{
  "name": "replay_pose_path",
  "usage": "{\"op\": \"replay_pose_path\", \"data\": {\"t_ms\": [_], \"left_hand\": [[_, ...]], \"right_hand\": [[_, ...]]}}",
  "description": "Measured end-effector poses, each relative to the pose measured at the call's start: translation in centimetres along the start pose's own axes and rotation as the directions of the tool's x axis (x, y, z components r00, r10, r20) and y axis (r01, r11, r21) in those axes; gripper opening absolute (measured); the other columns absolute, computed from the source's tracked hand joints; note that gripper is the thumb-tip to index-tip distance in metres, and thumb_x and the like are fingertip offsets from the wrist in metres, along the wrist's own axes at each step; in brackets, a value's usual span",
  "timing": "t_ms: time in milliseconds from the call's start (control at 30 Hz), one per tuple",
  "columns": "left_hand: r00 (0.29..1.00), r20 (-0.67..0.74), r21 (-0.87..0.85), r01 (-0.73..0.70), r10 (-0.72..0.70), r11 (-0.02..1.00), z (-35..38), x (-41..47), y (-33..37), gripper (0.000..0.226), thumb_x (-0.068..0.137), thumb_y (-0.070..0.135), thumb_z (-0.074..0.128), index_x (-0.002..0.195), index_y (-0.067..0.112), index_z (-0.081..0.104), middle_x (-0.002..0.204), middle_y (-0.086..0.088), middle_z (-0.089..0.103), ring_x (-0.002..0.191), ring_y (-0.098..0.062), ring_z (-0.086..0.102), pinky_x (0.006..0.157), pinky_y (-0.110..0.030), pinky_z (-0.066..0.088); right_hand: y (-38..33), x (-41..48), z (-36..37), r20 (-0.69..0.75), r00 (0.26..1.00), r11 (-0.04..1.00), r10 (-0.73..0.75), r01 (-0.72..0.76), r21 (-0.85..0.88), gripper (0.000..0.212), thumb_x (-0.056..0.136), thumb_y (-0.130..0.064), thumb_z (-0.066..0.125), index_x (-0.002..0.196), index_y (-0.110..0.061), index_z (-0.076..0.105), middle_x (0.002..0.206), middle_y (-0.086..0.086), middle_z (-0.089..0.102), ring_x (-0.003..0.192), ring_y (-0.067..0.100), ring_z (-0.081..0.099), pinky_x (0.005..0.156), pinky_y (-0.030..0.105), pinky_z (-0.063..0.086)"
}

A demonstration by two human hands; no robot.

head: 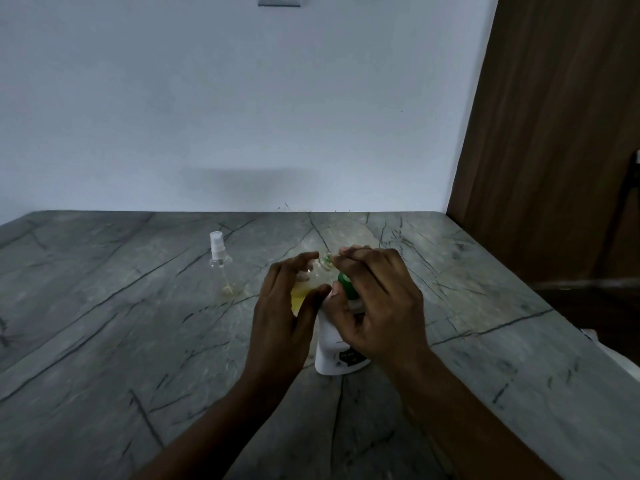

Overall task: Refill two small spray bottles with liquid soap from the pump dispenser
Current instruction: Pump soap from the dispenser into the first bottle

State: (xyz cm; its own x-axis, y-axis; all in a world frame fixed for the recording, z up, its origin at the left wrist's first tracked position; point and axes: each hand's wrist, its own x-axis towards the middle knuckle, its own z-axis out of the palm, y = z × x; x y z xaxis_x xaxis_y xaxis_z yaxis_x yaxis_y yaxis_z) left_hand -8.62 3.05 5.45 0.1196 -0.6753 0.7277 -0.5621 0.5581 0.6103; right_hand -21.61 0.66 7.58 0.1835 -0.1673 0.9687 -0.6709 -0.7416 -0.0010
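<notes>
A white pump dispenser (329, 355) with a green pump head (344, 279) stands on the grey marble counter (104, 323). My right hand (377, 306) lies over the pump head, fingers curled over it and thumb beside the green part. My left hand (282, 317) grips a small clear bottle (300, 295) holding some yellow liquid, just left of the dispenser. The bottle's open neck (325, 261) shows between my fingertips, and the pump's spout is hidden. A second clear spray bottle (221, 268) with a white spray cap stands upright to the far left, untouched.
The counter ends at a white wall (242, 116) behind and at a slanted edge (540, 306) on the right. A dark wooden panel (554, 133) rises beyond that edge. A switch plate (278, 0) sits high on the wall.
</notes>
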Motion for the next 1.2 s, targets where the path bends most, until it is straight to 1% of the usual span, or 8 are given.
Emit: {"op": "replay_pose_path", "data": {"t_ms": [100, 233, 400, 667, 833, 1000, 1100, 1200], "left_hand": [[1.000, -0.002, -0.003, -0.002, 0.002, 1.000, 0.1, 0.1, 0.2, 0.041, 0.087, 0.016, 0.060, 0.118, 0.038, 0.043, 0.107, 0.022, 0.047, 0.102, 0.010, 0.049, 0.081, -0.004, 0.040], [1.000, -0.004, 0.005, 0.002, -0.002, 1.000, 0.1, 0.3, 0.2, 0.037, 0.084, 0.027, 0.054, 0.118, 0.037, 0.043, 0.106, 0.023, 0.046, 0.101, 0.013, 0.048, 0.081, -0.003, 0.040], [1.000, -0.005, 0.010, -0.002, 0.002, 1.000, 0.2, 0.2, 0.1, 0.038, 0.082, 0.030, 0.052, 0.119, 0.036, 0.044, 0.108, 0.013, 0.049, 0.102, 0.008, 0.050, 0.079, -0.005, 0.041], [1.000, -0.001, -0.002, 0.008, -0.008, 1.000, 0.1, -0.1, 0.0, 0.037, 0.083, 0.031, 0.053, 0.118, 0.037, 0.045, 0.108, 0.024, 0.047, 0.102, 0.006, 0.050, 0.079, -0.005, 0.041], [1.000, 0.006, 0.004, -0.008, 0.008, 1.000, 0.2, -0.5, -0.5, 0.036, 0.084, 0.034, 0.054, 0.119, 0.039, 0.044, 0.108, 0.023, 0.048, 0.102, 0.010, 0.049, 0.079, -0.003, 0.039], [1.000, 0.009, 0.000, -0.008, 0.008, 1.000, 0.3, -0.6, -0.5, 0.037, 0.083, 0.043, 0.046, 0.119, 0.038, 0.044, 0.108, 0.021, 0.049, 0.102, 0.008, 0.050, 0.080, -0.005, 0.040], [1.000, 0.006, 0.006, -0.014, 0.014, 1.000, 0.2, -0.3, -0.4, 0.036, 0.083, 0.041, 0.049, 0.119, 0.041, 0.043, 0.107, 0.022, 0.048, 0.101, 0.009, 0.050, 0.079, -0.003, 0.039], [1.000, -0.006, 0.003, -0.014, 0.014, 1.000, 0.2, 0.0, -0.1, 0.038, 0.083, 0.029, 0.055, 0.119, 0.036, 0.046, 0.107, 0.022, 0.048, 0.101, 0.009, 0.050, 0.079, -0.003, 0.039]], "right_hand": [[0.2, 0.3, -0.1, 0.012, 1.000, 1.000, -0.015, 0.015, -0.008, 0.028, 0.082, -0.018, 0.056, 0.093, 0.003, 0.072, 0.094, 0.014, 0.069, 0.095, 0.020, 0.054, 0.083, 0.021, 0.042], [0.5, 0.4, -0.2, 0.027, 0.999, 0.999, -0.027, 0.028, -0.017, 0.028, 0.084, -0.018, 0.055, 0.093, 0.002, 0.071, 0.094, 0.014, 0.068, 0.093, 0.021, 0.055, 0.079, 0.023, 0.044], [0.4, 0.2, -0.2, 0.014, 1.000, 1.000, -0.021, 0.021, -0.015, 0.028, 0.083, -0.018, 0.056, 0.094, 0.002, 0.072, 0.095, 0.014, 0.068, 0.094, 0.020, 0.055, 0.080, 0.021, 0.043], [0.0, -0.3, 0.3, -0.028, 1.000, 1.000, 0.005, -0.005, -0.010, 0.026, 0.081, -0.016, 0.057, 0.090, 0.003, 0.072, 0.092, 0.014, 0.069, 0.095, 0.020, 0.055, 0.088, 0.016, 0.040], [0.0, -1.0, 0.6, -0.031, 1.000, 1.000, 0.007, -0.007, 0.009, 0.025, 0.082, -0.015, 0.057, 0.088, 0.004, 0.072, 0.090, 0.015, 0.069, 0.094, 0.019, 0.056, 0.090, 0.015, 0.039], [0.1, -1.1, 0.7, -0.034, 0.999, 1.000, 0.013, -0.013, 0.005, 0.027, 0.084, -0.017, 0.056, 0.088, 0.004, 0.072, 0.090, 0.014, 0.069, 0.094, 0.019, 0.056, 0.088, 0.016, 0.040], [0.1, -0.8, 0.7, -0.021, 1.000, 1.000, 0.012, -0.012, 0.011, 0.026, 0.082, -0.017, 0.057, 0.089, 0.003, 0.072, 0.091, 0.014, 0.069, 0.094, 0.020, 0.056, 0.086, 0.017, 0.040], [0.3, -0.1, 0.4, -0.023, 1.000, 1.000, 0.003, -0.003, 0.012, 0.026, 0.082, -0.016, 0.055, 0.089, 0.003, 0.072, 0.091, 0.014, 0.068, 0.092, 0.020, 0.055, 0.079, 0.020, 0.043]]}}
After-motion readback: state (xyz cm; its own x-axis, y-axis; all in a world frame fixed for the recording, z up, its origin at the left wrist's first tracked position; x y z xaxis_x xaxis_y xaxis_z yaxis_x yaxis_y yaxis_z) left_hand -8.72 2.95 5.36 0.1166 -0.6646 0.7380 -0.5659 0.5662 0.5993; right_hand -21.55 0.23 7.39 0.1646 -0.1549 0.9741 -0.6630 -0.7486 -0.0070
